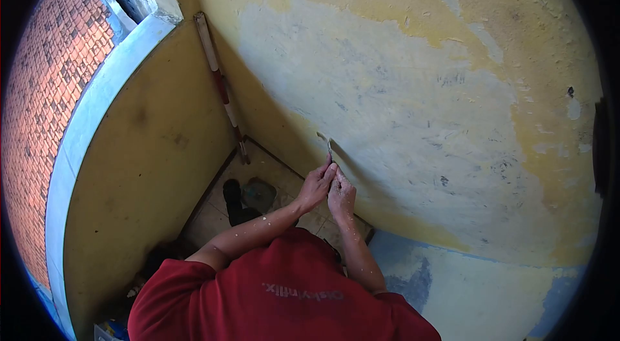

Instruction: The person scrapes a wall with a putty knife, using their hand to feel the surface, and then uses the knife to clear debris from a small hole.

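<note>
Both arms reach forward from my red shirt, and the hands meet close to the yellow wall. My left hand (315, 187) is closed round a thin scraper-like tool (329, 148), its fingers wrapped at the lower end. Pressed against it from the right, my right hand (341, 197) is closed on the same tool, and most of its handle is hidden by the fingers. The narrow tip points up toward the wall, near the lower left edge of a large pale patch (361, 82). White specks dot both forearms.
A red-and-white pole (223, 86) leans in the corner to the left. Below it, a dark-covered foot (234, 196) and a greyish object (259, 196) show on the tiled floor (268, 163). A low wall (155, 141) with a pale ledge (77, 108) borders the left side, tiled roof beyond.
</note>
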`<state>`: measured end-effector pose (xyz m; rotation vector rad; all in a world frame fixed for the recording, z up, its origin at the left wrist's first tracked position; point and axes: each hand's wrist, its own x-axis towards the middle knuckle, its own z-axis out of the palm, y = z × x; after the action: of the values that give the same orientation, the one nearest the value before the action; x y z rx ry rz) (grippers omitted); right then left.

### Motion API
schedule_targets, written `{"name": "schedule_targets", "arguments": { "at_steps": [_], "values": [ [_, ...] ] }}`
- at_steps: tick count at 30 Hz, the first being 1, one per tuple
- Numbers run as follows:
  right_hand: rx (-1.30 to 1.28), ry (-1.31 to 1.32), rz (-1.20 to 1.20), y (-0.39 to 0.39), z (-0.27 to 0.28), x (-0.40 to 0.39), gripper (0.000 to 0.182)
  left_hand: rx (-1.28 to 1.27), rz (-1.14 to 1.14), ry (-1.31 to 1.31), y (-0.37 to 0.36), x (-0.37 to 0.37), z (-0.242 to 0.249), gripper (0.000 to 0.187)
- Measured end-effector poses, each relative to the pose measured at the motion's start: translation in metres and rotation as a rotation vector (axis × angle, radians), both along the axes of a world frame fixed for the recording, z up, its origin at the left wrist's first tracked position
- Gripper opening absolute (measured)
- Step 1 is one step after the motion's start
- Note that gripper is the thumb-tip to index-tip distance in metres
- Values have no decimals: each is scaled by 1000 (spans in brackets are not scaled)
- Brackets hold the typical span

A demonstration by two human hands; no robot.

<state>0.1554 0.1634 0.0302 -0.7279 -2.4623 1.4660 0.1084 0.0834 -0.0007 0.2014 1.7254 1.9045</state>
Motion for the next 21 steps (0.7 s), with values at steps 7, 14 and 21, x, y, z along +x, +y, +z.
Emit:
{"name": "schedule_targets", "arguments": {
  "at_steps": [7, 14, 21],
  "values": [
    [45, -36, -5, -13, -6, -5, 33, 160, -40, -59, -10, -10, -23, 52],
    [44, 2, 45, -3, -31, -19, 33, 206, 49, -126, -7, -19, -20, 51],
    [-365, -208, -148, 22, 70, 26, 35, 190, -71, -62, 21, 21, 38, 48]
  ]
}}
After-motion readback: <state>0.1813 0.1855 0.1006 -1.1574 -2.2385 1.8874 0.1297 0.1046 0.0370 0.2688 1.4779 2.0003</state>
